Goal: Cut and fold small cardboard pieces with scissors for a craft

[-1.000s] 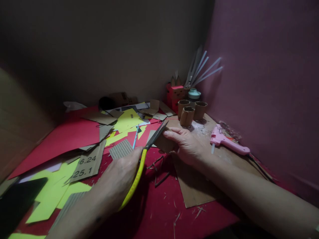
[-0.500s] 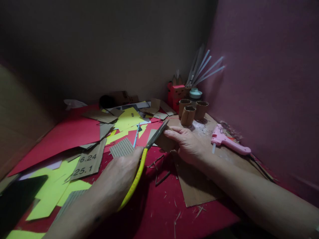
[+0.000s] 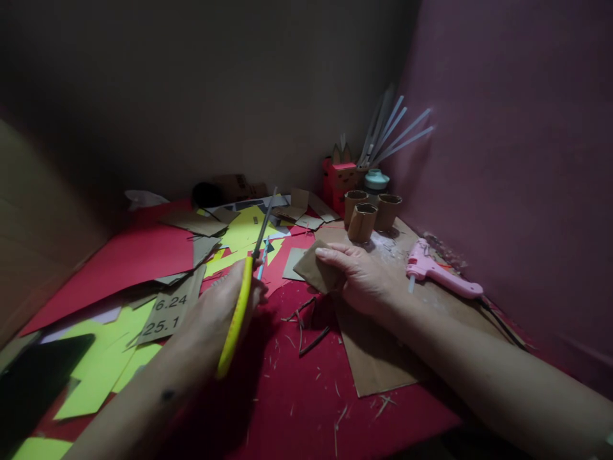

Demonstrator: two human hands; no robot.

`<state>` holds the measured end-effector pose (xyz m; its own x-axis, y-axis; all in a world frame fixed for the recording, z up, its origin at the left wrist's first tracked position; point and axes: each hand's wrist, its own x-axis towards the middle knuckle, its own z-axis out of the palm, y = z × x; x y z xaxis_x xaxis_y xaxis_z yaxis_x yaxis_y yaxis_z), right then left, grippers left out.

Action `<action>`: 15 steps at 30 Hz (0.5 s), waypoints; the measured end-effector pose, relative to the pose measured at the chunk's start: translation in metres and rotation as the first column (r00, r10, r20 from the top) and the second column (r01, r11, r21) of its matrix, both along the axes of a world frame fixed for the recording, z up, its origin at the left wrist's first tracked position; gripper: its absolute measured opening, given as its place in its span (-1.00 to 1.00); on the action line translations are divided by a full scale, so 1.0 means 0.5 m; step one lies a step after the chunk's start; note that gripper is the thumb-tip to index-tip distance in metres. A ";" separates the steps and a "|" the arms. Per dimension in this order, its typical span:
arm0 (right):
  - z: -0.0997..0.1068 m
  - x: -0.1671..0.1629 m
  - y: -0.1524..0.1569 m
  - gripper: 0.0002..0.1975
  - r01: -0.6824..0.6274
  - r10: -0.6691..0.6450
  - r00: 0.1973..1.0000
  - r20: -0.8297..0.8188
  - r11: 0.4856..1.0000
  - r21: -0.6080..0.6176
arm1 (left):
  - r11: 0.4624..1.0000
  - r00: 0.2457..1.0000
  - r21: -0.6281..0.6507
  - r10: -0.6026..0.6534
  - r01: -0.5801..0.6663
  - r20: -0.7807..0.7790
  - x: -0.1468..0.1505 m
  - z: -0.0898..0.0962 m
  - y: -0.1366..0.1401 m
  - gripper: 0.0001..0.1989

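Note:
My left hand (image 3: 225, 300) is closed around yellow-handled scissors (image 3: 237, 313), whose blades point up and away from me. The scissors stand apart from the cardboard. Between the thumb and fingers of my right hand (image 3: 361, 275) is a small brown piece of cardboard (image 3: 316, 267), held over the red tabletop. Thin dark cardboard strips (image 3: 311, 345) lie below it, with fine scraps scattered around. A larger flat cardboard sheet (image 3: 371, 361) lies under my right forearm.
A pink glue gun (image 3: 438, 275) rests at the right. Several small cardboard cups (image 3: 363, 223) stand at the back, near a red cardboard animal box (image 3: 339, 185) and glue sticks (image 3: 407, 131). Yellow paper (image 3: 98, 358), red card (image 3: 129, 255) and a dark flat object (image 3: 43, 383) lie at left.
My left hand has drawn the scissors left, away from the cardboard edge, and their blades now point more upright. My right hand holds the cardboard piece in nearly the same place.

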<state>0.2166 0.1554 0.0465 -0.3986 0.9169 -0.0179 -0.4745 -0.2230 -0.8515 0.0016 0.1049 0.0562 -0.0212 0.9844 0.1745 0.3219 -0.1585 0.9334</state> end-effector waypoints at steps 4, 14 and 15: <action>-0.003 -0.004 -0.006 -0.84 -0.053 0.053 0.999 -0.005 0.998 -0.031 | 0.994 0.997 -0.104 -0.022 0.030 0.072 0.026 0.008 0.007 -0.50; -0.003 -0.019 -0.026 -0.72 -0.204 0.193 0.978 -0.075 0.962 -0.184 | 0.969 0.918 -0.188 -0.077 0.161 0.389 0.067 0.015 -0.007 -0.55; -0.001 -0.017 -0.024 -0.67 -0.207 0.194 0.978 -0.080 0.958 -0.199 | 0.977 0.909 -0.173 -0.043 0.125 0.414 0.069 0.018 -0.005 -0.50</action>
<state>0.2083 0.1435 0.0461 -0.5800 0.7970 -0.1685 -0.4500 -0.4858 -0.7493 0.0362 0.1024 0.0649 0.0347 0.9991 -0.0229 -0.0971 0.0262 0.9949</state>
